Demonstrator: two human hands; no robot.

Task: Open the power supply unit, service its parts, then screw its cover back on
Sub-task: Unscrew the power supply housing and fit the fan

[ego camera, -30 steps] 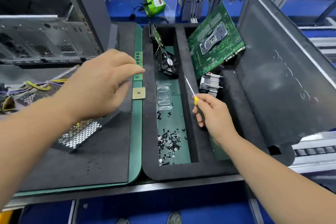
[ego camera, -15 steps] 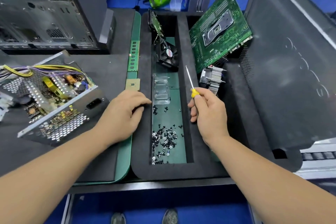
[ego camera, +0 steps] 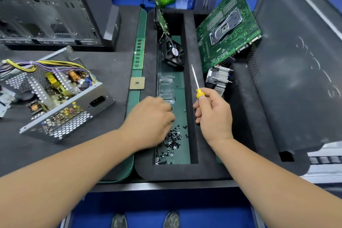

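Having moved from the foam rim, the left hand (ego camera: 149, 122) curls over the screws (ego camera: 173, 139), its grip hidden; the right hand (ego camera: 212, 113) still grips the screwdriver (ego camera: 197, 84).

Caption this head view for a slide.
Left hand reaches among screws; right hand holds screwdriver.

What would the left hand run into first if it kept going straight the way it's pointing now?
Probably the loose black screws in the green-floored slot of the foam tray. The left hand reaches rightward and down into that slot, its fingertips hidden, so contact may already exist.
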